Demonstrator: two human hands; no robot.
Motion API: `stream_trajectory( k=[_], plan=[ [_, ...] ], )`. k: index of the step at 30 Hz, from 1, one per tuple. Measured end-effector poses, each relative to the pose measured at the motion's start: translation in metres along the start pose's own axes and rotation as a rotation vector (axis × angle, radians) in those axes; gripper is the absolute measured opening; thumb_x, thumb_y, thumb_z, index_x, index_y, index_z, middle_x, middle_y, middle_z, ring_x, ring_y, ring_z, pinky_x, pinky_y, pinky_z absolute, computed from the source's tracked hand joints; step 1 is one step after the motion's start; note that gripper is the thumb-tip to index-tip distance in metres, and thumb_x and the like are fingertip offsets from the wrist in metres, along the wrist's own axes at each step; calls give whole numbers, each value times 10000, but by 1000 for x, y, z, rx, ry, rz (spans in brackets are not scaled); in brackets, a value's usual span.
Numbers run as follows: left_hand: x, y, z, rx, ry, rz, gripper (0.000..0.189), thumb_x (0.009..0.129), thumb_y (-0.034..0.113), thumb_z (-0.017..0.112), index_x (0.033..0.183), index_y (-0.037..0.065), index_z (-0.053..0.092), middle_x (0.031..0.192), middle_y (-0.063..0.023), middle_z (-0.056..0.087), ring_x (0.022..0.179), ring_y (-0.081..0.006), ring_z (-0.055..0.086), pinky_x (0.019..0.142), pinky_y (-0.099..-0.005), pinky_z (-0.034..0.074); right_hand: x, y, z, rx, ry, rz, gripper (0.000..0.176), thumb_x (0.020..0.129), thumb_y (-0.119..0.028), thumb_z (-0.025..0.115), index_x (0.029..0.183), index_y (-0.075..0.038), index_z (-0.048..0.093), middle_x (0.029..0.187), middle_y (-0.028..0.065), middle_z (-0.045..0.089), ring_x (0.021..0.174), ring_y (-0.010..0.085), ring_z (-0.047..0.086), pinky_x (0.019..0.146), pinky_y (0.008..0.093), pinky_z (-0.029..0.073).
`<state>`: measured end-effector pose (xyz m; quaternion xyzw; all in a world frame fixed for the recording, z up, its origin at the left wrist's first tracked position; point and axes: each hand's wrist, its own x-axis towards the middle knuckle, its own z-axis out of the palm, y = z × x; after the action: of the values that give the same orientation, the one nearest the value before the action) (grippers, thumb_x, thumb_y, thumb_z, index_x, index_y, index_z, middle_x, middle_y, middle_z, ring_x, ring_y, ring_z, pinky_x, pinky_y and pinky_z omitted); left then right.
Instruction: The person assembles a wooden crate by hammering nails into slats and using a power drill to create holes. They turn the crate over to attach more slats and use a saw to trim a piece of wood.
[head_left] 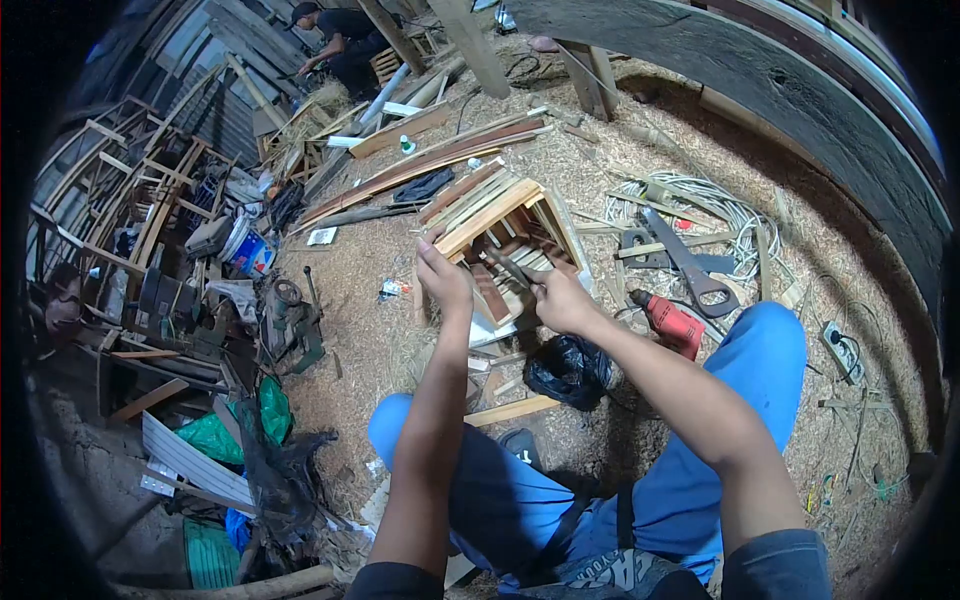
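Note:
A slatted wooden crate (485,215) lies on its side in front of me, its open end turned toward me. My left hand (443,275) grips the crate's left edge, with the fingers over the wood. At the opening, my right hand (562,298) is closed around the handle of a hammer-like tool (512,268), whose far end reaches into the crate. A black plastic bag (568,372) sits just below the crate.
Right of the crate lie a red drill (672,322), a handsaw (690,265) and coiled cable (725,205). A power strip (843,352) is farther right. Long boards (430,165) lie beyond the crate. Clutter fills the left side. Another person (345,45) is at the back.

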<state>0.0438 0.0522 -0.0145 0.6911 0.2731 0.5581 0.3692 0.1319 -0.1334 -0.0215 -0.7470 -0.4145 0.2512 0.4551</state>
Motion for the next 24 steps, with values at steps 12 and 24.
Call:
stream_trajectory(
  k=[12, 24],
  plan=[
    [6, -17, -5, 43, -3, 16, 638, 1167, 418, 237, 1136, -22, 698, 1090, -159, 711, 1024, -257, 660, 979, -380, 494, 1, 0, 10, 96, 122, 40, 455, 890, -44, 564, 1330, -36, 680, 1026, 327, 716, 1008, 461, 713, 890, 481, 568],
    [0, -3, -2, 35, 6, 25, 626, 1171, 397, 235, 1127, -24, 696, 1092, -157, 706, 1039, -257, 651, 990, -384, 482, -3, -16, -10, -180, -128, -4, 414, 852, 20, 584, 1246, -2, 707, 1064, 351, 701, 1043, 467, 707, 900, 518, 575]
  ],
)
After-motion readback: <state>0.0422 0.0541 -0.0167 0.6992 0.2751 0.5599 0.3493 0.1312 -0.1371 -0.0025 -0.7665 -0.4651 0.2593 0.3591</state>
